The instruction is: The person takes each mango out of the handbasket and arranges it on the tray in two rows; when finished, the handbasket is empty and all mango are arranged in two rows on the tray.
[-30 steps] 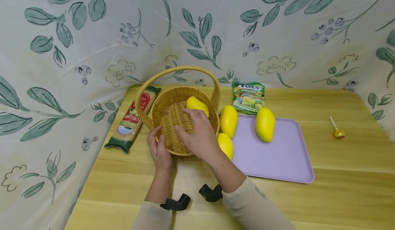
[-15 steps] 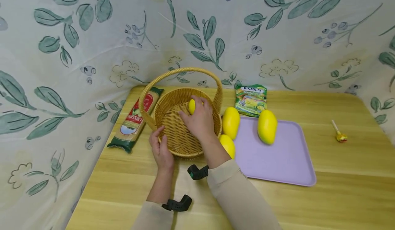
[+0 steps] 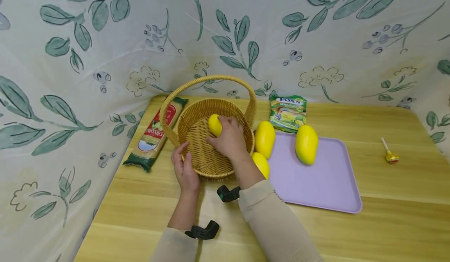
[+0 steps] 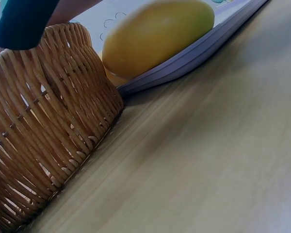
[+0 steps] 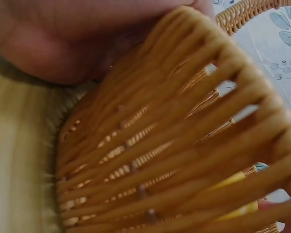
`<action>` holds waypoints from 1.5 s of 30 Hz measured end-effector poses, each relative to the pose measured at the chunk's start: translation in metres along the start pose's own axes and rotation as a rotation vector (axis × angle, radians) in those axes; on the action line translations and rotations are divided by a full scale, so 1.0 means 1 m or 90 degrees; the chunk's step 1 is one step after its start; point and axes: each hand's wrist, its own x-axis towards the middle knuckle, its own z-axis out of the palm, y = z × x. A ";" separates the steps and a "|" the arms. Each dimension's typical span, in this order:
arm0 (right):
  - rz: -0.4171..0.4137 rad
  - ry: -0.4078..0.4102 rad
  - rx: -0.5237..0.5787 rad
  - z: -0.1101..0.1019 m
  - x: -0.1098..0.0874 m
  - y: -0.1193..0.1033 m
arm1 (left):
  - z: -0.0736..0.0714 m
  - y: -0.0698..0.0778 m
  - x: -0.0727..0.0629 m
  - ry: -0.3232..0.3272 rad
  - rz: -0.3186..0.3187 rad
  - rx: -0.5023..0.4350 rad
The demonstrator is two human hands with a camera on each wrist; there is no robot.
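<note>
A round wicker basket (image 3: 202, 158) with a tall arched handle stands on the wooden table. My left hand (image 3: 186, 176) holds its near left side, fingers at the rim. Inside it, my right hand (image 3: 230, 139) grips a yellow mango (image 3: 215, 125), thumb at its near end and the other fingers over its right side, partly hidden. Slivers of yellow show through the weave (image 5: 136, 160) in the right wrist view. Just right of the basket are two more mangoes, one farther back (image 3: 265, 139) and one nearer (image 3: 261, 165), the latter partly covered by my right arm.
A lilac tray (image 3: 321, 183) lies right of the basket, with another mango (image 3: 307, 144) at its back edge. Behind it is a green candy bag (image 3: 288, 113). A pasta pack (image 3: 154, 133) lies close on the basket's left; a lollipop (image 3: 389, 152) lies far right. Patterned cloth hangs behind.
My right hand has moved from hovering over the basket onto the mango inside and taken hold of it. The mango has shifted slightly left. My left hand stays on the basket.
</note>
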 end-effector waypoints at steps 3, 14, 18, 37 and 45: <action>-0.023 -0.032 -0.007 0.004 -0.002 0.000 | 0.001 0.000 0.001 0.001 0.006 -0.004; -0.065 -0.066 -0.040 0.011 -0.007 0.006 | 0.002 -0.004 0.000 -0.005 0.022 0.009; -0.078 -0.052 -0.036 0.010 -0.007 0.006 | 0.002 -0.003 0.000 -0.008 0.016 0.004; -0.158 -0.023 0.204 -0.075 -0.053 0.010 | 0.002 -0.003 0.001 0.014 0.004 -0.007; -0.156 -0.032 0.384 -0.112 -0.070 0.047 | 0.001 -0.003 0.000 0.002 -0.001 -0.015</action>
